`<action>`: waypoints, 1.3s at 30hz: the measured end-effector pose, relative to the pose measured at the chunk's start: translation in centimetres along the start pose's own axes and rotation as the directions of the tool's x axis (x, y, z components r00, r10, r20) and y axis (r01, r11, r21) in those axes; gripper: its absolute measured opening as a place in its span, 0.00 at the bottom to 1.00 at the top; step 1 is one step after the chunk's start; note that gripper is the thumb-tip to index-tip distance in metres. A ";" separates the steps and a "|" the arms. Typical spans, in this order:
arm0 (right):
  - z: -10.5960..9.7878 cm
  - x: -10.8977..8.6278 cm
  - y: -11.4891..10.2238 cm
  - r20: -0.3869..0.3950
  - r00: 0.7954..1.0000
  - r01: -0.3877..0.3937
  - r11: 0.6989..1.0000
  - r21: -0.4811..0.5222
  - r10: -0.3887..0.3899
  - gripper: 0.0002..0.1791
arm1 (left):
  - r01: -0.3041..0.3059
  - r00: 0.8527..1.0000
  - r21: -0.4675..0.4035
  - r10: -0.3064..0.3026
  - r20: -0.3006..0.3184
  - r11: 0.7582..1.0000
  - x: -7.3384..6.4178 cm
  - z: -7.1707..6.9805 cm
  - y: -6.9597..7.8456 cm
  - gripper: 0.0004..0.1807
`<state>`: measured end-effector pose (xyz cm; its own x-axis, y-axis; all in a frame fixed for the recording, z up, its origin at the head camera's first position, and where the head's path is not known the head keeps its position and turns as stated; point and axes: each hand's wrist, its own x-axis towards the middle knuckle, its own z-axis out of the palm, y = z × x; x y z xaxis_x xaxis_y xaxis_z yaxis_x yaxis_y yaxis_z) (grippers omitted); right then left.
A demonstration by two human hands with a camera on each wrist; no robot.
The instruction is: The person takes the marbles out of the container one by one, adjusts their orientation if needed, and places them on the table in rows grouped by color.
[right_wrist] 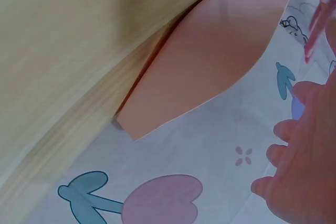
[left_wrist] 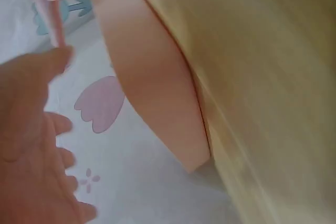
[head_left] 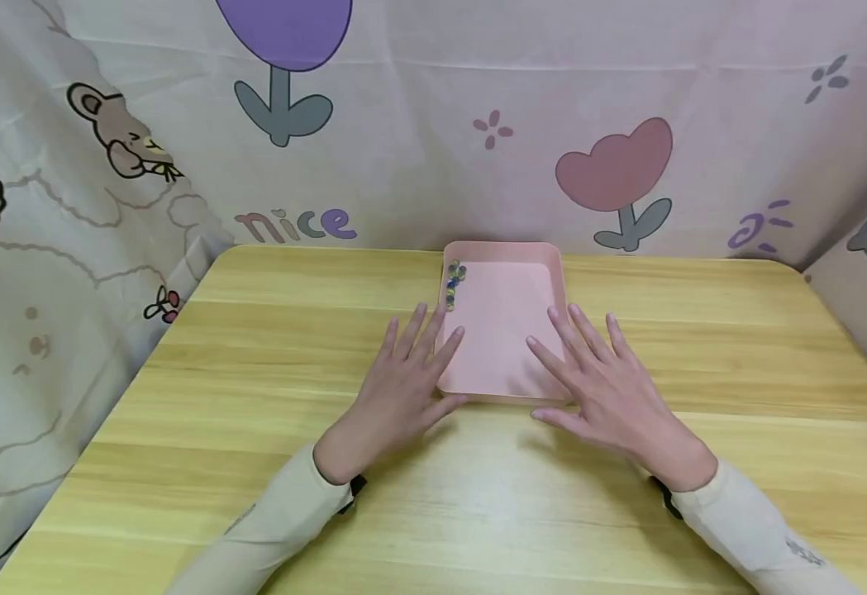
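A shallow pink tray point(head_left: 507, 330) lies on the wooden table, its outer wall point(left_wrist: 152, 72) filling the middle of the left wrist view. Several glass marbles point(head_left: 453, 283) cluster along the tray's left inner side, toward the back. My left hand point(head_left: 399, 388) hovers at the tray's near left edge, palm down with fingers spread. Mirroring it, my right hand point(head_left: 612, 392) is spread over the near right edge. Neither hand holds anything. The wrist views show both sets of fingers stretched out above the level of the tray.
The wooden table point(head_left: 254, 347) extends to both sides of the tray. Behind it hangs a printed cloth point(head_left: 418, 149) with flowers and the word "nice", which the tray's far end nearly meets. More cloth covers the left and right sides.
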<state>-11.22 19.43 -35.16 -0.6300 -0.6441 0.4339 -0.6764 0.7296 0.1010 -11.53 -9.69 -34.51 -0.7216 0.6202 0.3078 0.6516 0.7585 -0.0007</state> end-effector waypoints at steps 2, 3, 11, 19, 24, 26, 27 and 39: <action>0.0 0.1 0.0 0.039 0.999 -0.009 0.999 0.034 0.007 0.46 | 0.105 0.992 -0.134 -0.094 0.086 0.985 0.0 -0.5 0.0 0.40; -0.1 0.2 0.0 0.060 0.998 -0.019 0.998 0.059 0.015 0.46 | 0.164 0.983 -0.221 -0.140 0.119 0.961 0.0 -0.7 0.0 0.39; -0.2 0.4 0.7 0.040 0.991 -0.131 0.945 0.300 0.124 0.37 | 0.488 0.863 -0.691 -0.415 0.289 0.534 1.0 0.4 -1.1 0.32; 0.0 0.9 1.4 0.054 0.965 -0.251 0.844 0.474 0.256 0.33 | 0.570 0.697 -0.816 -0.469 0.543 -0.098 2.3 1.8 -2.3 0.30; -0.2 2.0 2.0 0.070 0.949 -0.291 0.767 0.572 0.308 0.28 | 0.558 0.695 -0.819 -0.465 0.548 -0.131 2.2 2.0 -2.5 0.28; -0.4 2.4 2.4 0.114 0.933 -0.336 0.717 0.611 0.340 0.25 | 0.558 0.698 -0.820 -0.463 0.547 -0.129 2.3 2.2 -2.5 0.27; -0.4 2.7 2.5 0.138 0.926 -0.357 0.692 0.628 0.352 0.23 | 0.560 0.694 -0.818 -0.464 0.550 -0.132 2.3 2.2 -2.4 0.27; -1.0 4.9 4.0 0.464 0.799 -0.597 0.418 0.684 0.383 0.21 | 0.564 0.670 -0.816 -0.507 0.542 -0.126 3.0 2.8 -1.7 0.25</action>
<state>-16.67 19.43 -31.73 -0.9394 -0.3416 -0.0297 -0.1676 0.5329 -0.8294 -15.46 -8.52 -36.26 -0.9407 0.1397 -0.3092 -0.2988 0.0910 0.9500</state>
